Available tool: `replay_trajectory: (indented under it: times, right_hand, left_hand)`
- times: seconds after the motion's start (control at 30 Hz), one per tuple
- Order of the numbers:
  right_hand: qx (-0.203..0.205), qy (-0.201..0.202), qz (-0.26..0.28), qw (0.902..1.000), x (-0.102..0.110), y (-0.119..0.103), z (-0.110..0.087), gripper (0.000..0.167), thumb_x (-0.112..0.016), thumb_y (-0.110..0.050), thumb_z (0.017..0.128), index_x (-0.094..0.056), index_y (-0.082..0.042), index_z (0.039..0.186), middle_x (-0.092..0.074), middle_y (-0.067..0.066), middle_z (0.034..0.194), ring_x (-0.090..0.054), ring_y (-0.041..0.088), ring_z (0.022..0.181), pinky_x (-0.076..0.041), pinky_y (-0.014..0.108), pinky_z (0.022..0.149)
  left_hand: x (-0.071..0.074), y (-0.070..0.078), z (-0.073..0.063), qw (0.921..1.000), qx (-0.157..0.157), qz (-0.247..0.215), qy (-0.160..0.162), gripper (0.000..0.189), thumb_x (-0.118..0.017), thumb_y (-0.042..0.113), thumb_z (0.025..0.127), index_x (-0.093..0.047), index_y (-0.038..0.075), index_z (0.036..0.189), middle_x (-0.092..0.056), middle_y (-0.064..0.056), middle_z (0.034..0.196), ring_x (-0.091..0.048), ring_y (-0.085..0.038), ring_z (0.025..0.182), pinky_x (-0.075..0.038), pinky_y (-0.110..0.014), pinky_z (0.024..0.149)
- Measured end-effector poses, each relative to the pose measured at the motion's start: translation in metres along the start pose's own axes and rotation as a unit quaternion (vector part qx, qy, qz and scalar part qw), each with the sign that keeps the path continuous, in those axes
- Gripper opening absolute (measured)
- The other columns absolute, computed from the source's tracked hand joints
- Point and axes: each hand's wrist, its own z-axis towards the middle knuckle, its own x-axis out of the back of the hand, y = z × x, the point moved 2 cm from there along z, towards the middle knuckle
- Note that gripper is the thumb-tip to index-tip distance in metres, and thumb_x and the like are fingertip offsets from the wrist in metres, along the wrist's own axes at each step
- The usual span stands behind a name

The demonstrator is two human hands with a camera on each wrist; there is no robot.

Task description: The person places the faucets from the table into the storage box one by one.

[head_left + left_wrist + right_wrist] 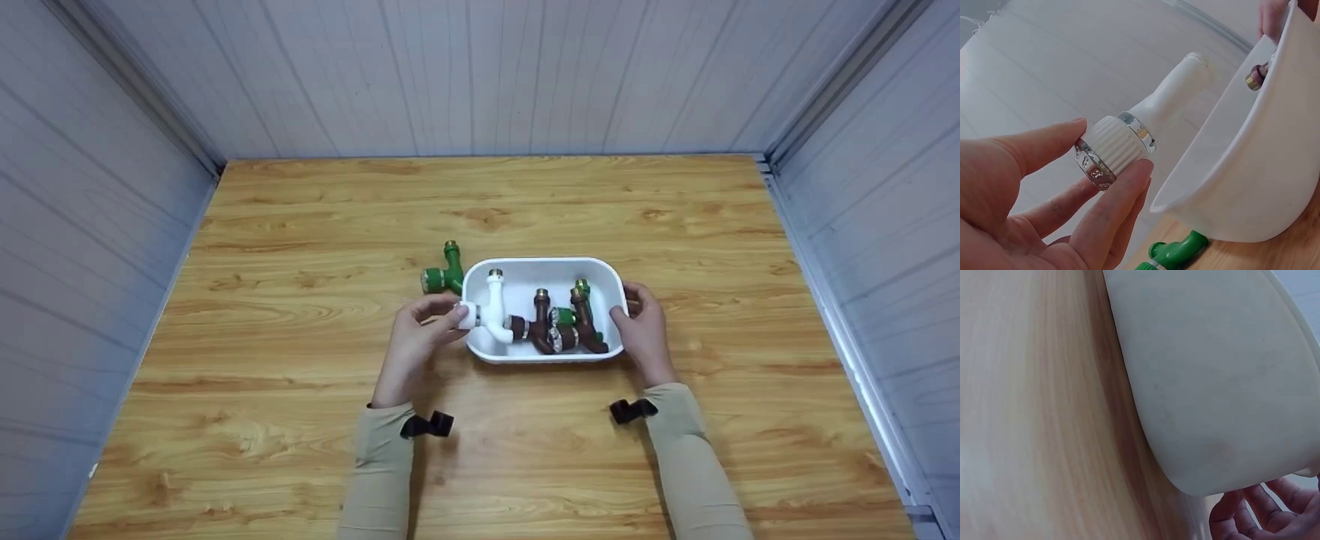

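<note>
My left hand pinches the ribbed knob of a white tap between thumb and fingers. In the left wrist view this white tap is held up beside the rim of a white plastic basin. At the other end of the basin, my right hand grips the wall, thumb over the rim and fingers outside. Inside lie a brown tap, a second brown tap and a green tap partly hidden behind it. The right wrist view shows mostly the basin's outer wall.
Another green tap lies on the wood-grain table, close against the basin's left side. Pale panel walls enclose the table at the back and both sides. Each wrist carries a black strap mount.
</note>
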Motion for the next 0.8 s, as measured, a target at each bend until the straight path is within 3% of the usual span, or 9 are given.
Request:
replay_trajectory:
  times: [0.27,0.8]
  right_hand:
    - [-0.007,0.000,-0.003,1.0000,0.000,0.001,0.001,0.042,-0.054,0.006,0.087,-0.051,0.004,0.129,-0.056,0.021,0.119,-0.055,0.029,0.103,-0.052,0.027,0.080]
    - [-0.004,0.003,-0.003,1.0000,0.000,-0.001,0.000,0.041,-0.054,0.006,0.087,-0.051,0.005,0.128,-0.056,0.022,0.118,-0.055,0.030,0.103,-0.051,0.022,0.075]
  left_hand:
    - [-0.007,-0.004,0.000,0.9999,-0.003,-0.001,-0.014,0.030,-0.074,0.003,0.082,-0.064,-0.008,0.107,-0.058,-0.019,0.104,-0.061,-0.027,0.092,-0.057,-0.041,0.081]
    - [-0.023,-0.011,0.000,0.9992,0.001,0.030,-0.025,0.033,-0.077,0.006,0.080,-0.064,-0.008,0.107,-0.058,-0.017,0.101,-0.060,-0.025,0.089,-0.057,-0.038,0.080]
